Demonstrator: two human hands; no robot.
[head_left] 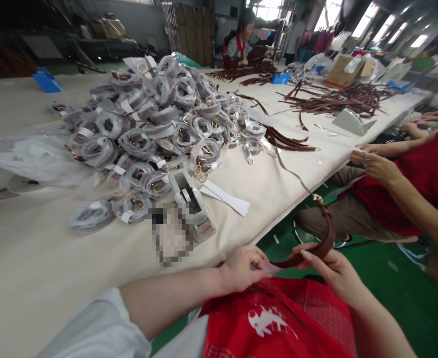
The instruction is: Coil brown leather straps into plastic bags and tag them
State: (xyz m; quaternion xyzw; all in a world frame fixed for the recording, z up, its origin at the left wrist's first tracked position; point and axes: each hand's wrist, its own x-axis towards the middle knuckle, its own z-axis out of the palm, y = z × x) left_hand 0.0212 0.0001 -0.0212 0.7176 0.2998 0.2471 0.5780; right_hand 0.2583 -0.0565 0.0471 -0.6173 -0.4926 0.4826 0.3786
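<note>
My left hand (243,268) is closed in a pinch on the near end of a brown leather strap (325,238), just past the table's front edge. My right hand (328,266) grips the same strap a little further along, fingers curled round it. The strap arcs up from my hands to a metal fitting (317,198) and trails onto the table. Both hands sit above my red apron (278,318).
A big heap of wrapped, coiled straps (155,124) covers the cream table (36,278). A white tape dispenser (192,204) and paper strips (226,196) lie near the edge. Loose brown straps (334,99) lie further down. A seated co-worker's hands (371,161) work at my right.
</note>
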